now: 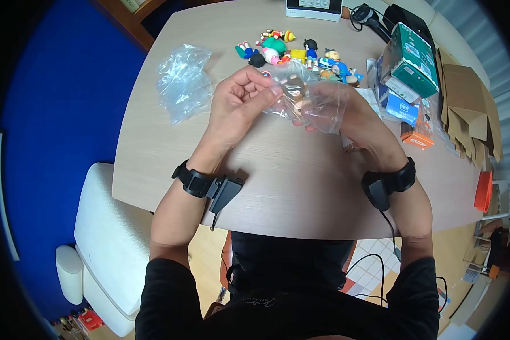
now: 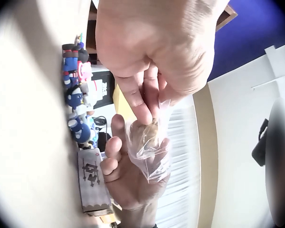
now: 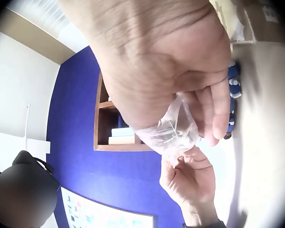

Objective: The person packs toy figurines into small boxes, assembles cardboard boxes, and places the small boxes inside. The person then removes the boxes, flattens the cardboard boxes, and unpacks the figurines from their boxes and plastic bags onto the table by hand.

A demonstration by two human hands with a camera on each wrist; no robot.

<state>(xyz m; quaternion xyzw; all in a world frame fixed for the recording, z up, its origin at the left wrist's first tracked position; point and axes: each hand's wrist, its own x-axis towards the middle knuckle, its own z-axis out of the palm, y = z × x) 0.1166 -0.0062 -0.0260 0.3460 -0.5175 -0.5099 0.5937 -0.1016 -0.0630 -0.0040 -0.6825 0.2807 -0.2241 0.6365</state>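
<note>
A small brown-and-tan toy figurine (image 1: 298, 106) shows through a clear plastic bag (image 1: 333, 116), raised over the table in front of the person. My left hand (image 1: 239, 105) pinches one end of the bag between thumb and fingers. On the other side, my right hand (image 1: 361, 119) holds the bag, its fingers curled behind it. In the left wrist view the bag (image 2: 152, 159) lies against the right palm while the left fingertips grip its top. From the right wrist, crinkled plastic (image 3: 173, 130) spans both hands and the figurine is hardly visible.
Several colourful toy figurines (image 1: 275, 45) lie heaped beyond the hands. More clear plastic bags (image 1: 184, 79) lie at the left. At the right are a green box (image 1: 413, 62), a blue box (image 1: 401, 107), an orange box (image 1: 418, 137) and brown cardboard (image 1: 464, 102). A white device (image 1: 314, 8) stands at the back.
</note>
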